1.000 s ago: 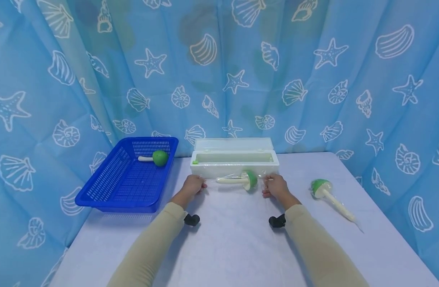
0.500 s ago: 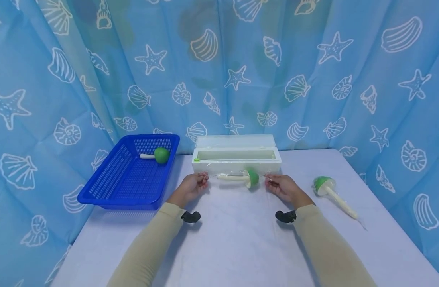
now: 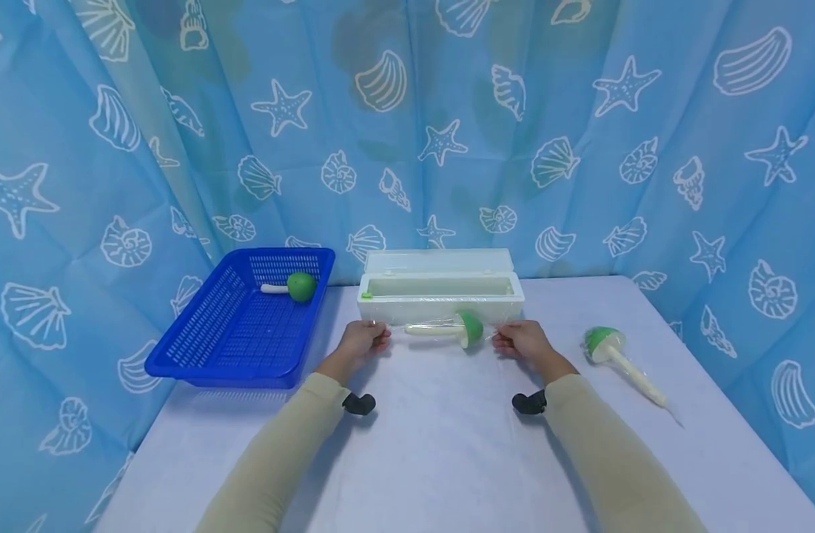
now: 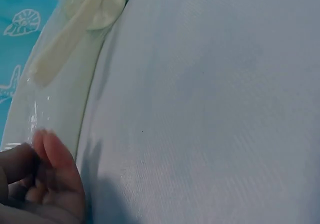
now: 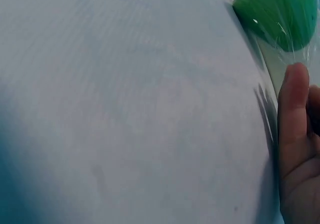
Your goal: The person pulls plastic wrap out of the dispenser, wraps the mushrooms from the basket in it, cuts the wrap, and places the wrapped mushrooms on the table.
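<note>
A mushroom-shaped piece with a green cap (image 3: pixel 473 329) and cream stem (image 3: pixel 428 330) lies sideways in clear plastic film, in front of the white cling film box (image 3: pixel 395 309). My left hand (image 3: pixel 362 342) pinches the film past the stem end; in the left wrist view its fingertips (image 4: pixel 55 151) meet on the film (image 4: pixel 37 109). On the cap side, my right hand (image 3: pixel 528 345) pinches the other end. The right wrist view shows film gathered between the green cap (image 5: pixel 280 17) and that hand's fingers (image 5: pixel 295 92). Part of the right hand is out of that view.
A blue basket (image 3: pixel 230 374) at the left holds another green-capped mushroom shape (image 3: pixel 302 287). A film-wrapped one (image 3: pixel 607 346) lies on the white table (image 3: pixel 420 459) at the right. The box lid (image 3: pixel 440 260) stands raised against the patterned curtain (image 3: pixel 407 148).
Over the second, the right hand has shifted slightly outward and turned. Both hands keep pinching the film ends. The wrapped mushroom shape stays between them; the view tilts slightly.
</note>
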Demonstrator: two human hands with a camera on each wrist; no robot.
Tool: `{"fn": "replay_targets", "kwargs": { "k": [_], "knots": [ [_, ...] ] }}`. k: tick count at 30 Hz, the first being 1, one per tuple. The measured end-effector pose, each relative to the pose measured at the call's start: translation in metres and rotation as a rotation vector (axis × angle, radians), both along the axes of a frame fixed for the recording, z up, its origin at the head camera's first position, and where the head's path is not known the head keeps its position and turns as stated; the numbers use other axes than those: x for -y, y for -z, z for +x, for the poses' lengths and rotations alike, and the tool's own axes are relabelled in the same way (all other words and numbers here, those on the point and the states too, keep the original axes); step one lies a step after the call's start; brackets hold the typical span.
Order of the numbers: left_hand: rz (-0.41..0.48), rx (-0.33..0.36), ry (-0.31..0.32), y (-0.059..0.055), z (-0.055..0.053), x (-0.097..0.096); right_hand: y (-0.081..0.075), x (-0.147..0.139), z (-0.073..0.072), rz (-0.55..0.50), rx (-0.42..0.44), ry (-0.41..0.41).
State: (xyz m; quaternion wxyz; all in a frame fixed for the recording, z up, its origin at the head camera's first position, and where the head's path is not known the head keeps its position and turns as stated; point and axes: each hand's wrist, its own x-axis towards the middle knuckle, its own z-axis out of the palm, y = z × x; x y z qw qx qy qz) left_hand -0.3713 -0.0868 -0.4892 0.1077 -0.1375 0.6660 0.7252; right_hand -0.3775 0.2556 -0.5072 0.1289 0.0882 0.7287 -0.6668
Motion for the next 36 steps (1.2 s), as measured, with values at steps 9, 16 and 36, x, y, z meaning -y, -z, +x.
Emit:
{"fn": "replay_targets", "kwargs": {
  "k": [9, 16, 36],
  "knots": [
    [-0.103, 0.037, -0.067, -0.004, -0.006, -0.003, 0.000, 0.014, 0.000, 0.259, -0.063, -0.007],
    [-0.134, 0.059, -0.060, -0.002, -0.007, -0.001, 0.000, 0.017, 0.002, 0.294, -0.088, -0.006],
    [-0.190, 0.071, -0.018, -0.008, 0.005, 0.015, -0.006, -0.030, 0.007, 0.149, -0.048, -0.110]
  ]
}}
